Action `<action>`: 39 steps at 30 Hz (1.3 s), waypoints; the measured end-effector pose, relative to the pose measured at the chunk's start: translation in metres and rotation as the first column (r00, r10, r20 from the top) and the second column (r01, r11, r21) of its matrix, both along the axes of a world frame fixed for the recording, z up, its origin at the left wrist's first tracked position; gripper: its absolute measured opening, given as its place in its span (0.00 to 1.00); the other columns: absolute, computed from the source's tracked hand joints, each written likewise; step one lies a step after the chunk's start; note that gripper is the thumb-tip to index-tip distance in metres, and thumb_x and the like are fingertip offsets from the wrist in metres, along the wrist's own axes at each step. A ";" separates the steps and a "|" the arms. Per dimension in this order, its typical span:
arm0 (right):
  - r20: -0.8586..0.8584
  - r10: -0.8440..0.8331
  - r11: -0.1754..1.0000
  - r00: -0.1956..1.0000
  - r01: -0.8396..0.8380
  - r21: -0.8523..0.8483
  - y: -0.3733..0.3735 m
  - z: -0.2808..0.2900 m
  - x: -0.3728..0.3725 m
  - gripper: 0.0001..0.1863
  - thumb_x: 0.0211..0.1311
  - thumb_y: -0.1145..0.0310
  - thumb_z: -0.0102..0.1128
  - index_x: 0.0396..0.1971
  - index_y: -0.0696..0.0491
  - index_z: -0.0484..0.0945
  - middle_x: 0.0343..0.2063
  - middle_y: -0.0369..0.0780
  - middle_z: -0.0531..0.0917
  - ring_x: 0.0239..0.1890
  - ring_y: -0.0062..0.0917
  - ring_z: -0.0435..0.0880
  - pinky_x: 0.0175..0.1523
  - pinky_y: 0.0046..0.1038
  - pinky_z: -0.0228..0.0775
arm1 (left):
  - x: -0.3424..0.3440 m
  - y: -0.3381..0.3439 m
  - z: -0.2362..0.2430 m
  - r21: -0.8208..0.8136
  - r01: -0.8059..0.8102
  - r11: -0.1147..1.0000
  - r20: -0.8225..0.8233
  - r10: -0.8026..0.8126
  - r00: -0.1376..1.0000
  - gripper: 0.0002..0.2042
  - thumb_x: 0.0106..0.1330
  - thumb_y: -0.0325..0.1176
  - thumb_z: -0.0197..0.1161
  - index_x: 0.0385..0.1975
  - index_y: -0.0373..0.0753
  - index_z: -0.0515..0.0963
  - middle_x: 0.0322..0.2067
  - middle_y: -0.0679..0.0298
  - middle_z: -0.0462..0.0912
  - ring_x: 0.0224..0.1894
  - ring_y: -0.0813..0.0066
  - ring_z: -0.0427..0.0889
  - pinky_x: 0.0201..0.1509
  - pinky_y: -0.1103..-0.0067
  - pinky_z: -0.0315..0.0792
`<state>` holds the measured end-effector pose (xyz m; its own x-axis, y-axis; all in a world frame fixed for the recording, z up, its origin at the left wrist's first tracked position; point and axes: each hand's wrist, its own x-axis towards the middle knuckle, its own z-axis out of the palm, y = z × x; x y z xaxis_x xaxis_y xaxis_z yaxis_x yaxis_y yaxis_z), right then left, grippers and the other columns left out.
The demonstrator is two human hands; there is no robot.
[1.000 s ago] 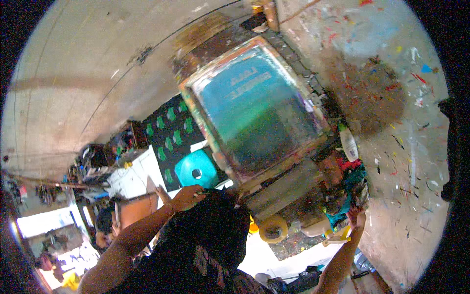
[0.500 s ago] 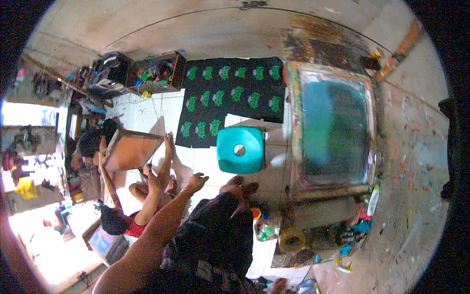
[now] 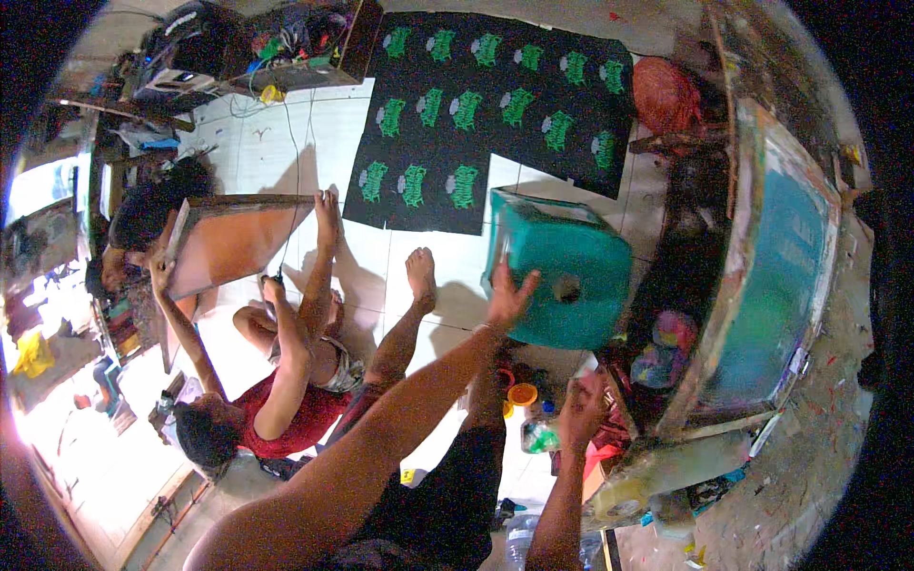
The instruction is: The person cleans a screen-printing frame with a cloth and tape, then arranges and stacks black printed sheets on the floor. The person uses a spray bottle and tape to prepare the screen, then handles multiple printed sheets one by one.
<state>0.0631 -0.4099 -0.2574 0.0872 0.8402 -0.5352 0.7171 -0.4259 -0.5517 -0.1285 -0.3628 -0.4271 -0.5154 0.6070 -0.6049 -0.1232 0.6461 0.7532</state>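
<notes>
We found the teal stool (image 3: 602, 305) tilted, right of centre, one side wall and the seat's single round hole in view. The left hand (image 3: 510, 303) came to its edge at 9 o'clock, arm stretched from 7, fingers parted and touching the plastic; we could not tell whether they gripped it. The right hand (image 3: 583, 411) stood at 6 o'clock of the stool, apart from it, raised and blurred, a pale patch at its fingertips; whether the fingers were closed on anything we could not tell. Near it, at 7 o'clock, we noted one orange round top (image 3: 522, 393).

At 11 o'clock lay a black sheet (image 3: 490, 143): we counted fifteen green prints, in rows of six, six and three, their details too small to read. At 3 o'clock stood one wood-framed blue-green screen (image 3: 776, 295), its pale marks illegible. At 8 o'clock we saw a co-worker in red (image 3: 295, 414), one hand on an orange-panelled frame (image 3: 243, 247).
</notes>
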 end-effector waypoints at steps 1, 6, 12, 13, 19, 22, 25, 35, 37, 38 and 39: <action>0.060 0.086 0.996 0.994 -0.087 0.010 0.025 -0.013 -0.016 0.27 0.67 0.62 0.59 0.61 0.61 0.66 0.60 0.52 0.71 0.64 0.44 0.68 0.69 0.39 0.57 | 0.013 -0.002 -0.006 0.126 0.065 0.990 -0.019 -0.063 0.998 0.42 0.66 0.53 0.61 0.70 0.30 0.50 0.67 0.39 0.55 0.68 0.43 0.59 0.70 0.61 0.56; 0.321 0.351 0.899 0.879 -0.413 0.146 0.086 -0.075 -0.048 0.48 0.61 0.53 0.65 0.71 0.57 0.48 0.70 0.55 0.53 0.72 0.49 0.52 0.73 0.44 0.46 | 0.077 0.012 -0.071 0.276 0.540 0.795 -0.289 -0.467 0.835 0.39 0.64 0.39 0.59 0.73 0.40 0.46 0.69 0.40 0.54 0.70 0.35 0.52 0.66 0.49 0.61; 0.609 0.333 0.938 0.720 -0.321 -0.133 0.095 -0.124 -0.027 0.60 0.52 0.46 0.70 0.72 0.61 0.40 0.71 0.58 0.46 0.73 0.53 0.46 0.75 0.47 0.38 | 0.003 -0.026 -0.115 0.190 0.577 0.794 -0.083 -0.573 0.815 0.29 0.61 0.28 0.56 0.65 0.44 0.64 0.56 0.48 0.74 0.57 0.42 0.73 0.59 0.55 0.70; 0.599 0.337 0.908 0.727 -0.419 -0.004 0.099 -0.124 -0.022 0.60 0.54 0.45 0.68 0.72 0.59 0.38 0.71 0.59 0.46 0.73 0.54 0.45 0.74 0.49 0.40 | -0.037 -0.035 -0.123 0.033 0.592 0.805 -0.028 -0.591 0.806 0.27 0.60 0.27 0.56 0.63 0.42 0.66 0.55 0.47 0.75 0.56 0.43 0.73 0.60 0.56 0.69; 0.733 -0.044 0.760 0.679 -0.453 0.466 0.138 -0.125 -0.053 0.32 0.65 0.58 0.59 0.65 0.56 0.64 0.65 0.53 0.62 0.66 0.50 0.61 0.69 0.46 0.55 | -0.298 -0.108 -0.156 -0.354 0.514 0.781 -0.273 -0.612 0.742 0.17 0.63 0.27 0.54 0.51 0.33 0.76 0.48 0.47 0.80 0.51 0.49 0.78 0.58 0.61 0.71; 0.150 0.230 0.908 0.962 -0.267 0.323 0.150 -0.215 -0.128 0.26 0.59 0.75 0.63 0.58 0.57 0.70 0.55 0.48 0.76 0.55 0.40 0.76 0.62 0.41 0.66 | -0.386 -0.126 -0.180 -0.226 0.376 0.899 -0.157 -0.415 0.896 0.13 0.68 0.30 0.54 0.46 0.30 0.79 0.44 0.49 0.83 0.44 0.51 0.83 0.52 0.62 0.77; -0.047 0.442 0.891 0.896 -0.432 0.136 0.167 -0.372 -0.221 0.29 0.57 0.65 0.69 0.57 0.59 0.70 0.53 0.49 0.76 0.56 0.42 0.75 0.61 0.39 0.67 | -0.437 -0.105 -0.235 -0.556 0.304 0.774 -0.190 -0.474 0.860 0.24 0.72 0.43 0.49 0.63 0.38 0.65 0.66 0.57 0.64 0.54 0.63 0.73 0.66 0.66 0.64; 0.246 0.245 0.872 0.938 -0.324 0.367 0.141 -0.581 -0.314 0.31 0.50 0.62 0.75 0.51 0.57 0.71 0.51 0.53 0.74 0.55 0.50 0.71 0.61 0.46 0.61 | -0.369 -0.049 -0.394 -0.290 0.709 0.643 -0.648 -0.677 0.349 0.36 0.64 0.49 0.60 0.68 0.37 0.58 0.68 0.48 0.56 0.70 0.48 0.55 0.70 0.49 0.49; 0.147 0.197 0.915 0.969 -0.236 0.327 0.135 -0.579 -0.317 0.29 0.50 0.63 0.75 0.50 0.56 0.71 0.50 0.51 0.76 0.53 0.49 0.73 0.61 0.44 0.62 | -0.348 -0.049 -0.409 -0.335 0.742 0.581 -0.649 -0.713 0.265 0.37 0.67 0.50 0.58 0.70 0.37 0.55 0.73 0.52 0.47 0.75 0.51 0.44 0.73 0.49 0.40; 0.076 0.153 0.949 0.985 -0.168 0.266 0.136 -0.579 -0.318 0.28 0.50 0.65 0.75 0.49 0.55 0.71 0.48 0.51 0.77 0.53 0.48 0.74 0.61 0.43 0.63 | -0.341 -0.048 -0.416 -0.369 0.736 0.567 -0.632 -0.734 0.249 0.36 0.68 0.50 0.56 0.70 0.38 0.54 0.74 0.55 0.45 0.76 0.51 0.40 0.74 0.50 0.37; 0.010 0.120 0.964 0.993 -0.119 0.237 0.137 -0.579 -0.317 0.27 0.50 0.66 0.74 0.49 0.55 0.71 0.47 0.50 0.77 0.52 0.46 0.75 0.60 0.42 0.64 | -0.339 -0.048 -0.418 -0.320 0.734 0.599 -0.658 -0.698 0.283 0.33 0.69 0.47 0.55 0.70 0.38 0.55 0.74 0.58 0.46 0.76 0.52 0.42 0.74 0.49 0.39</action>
<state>-0.2540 -0.2727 -0.8359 -0.0234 0.9472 -0.3199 0.7523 -0.1941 -0.6296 -0.4676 -0.4109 -0.8455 -0.0738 0.9607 -0.2678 0.9046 0.1775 0.3875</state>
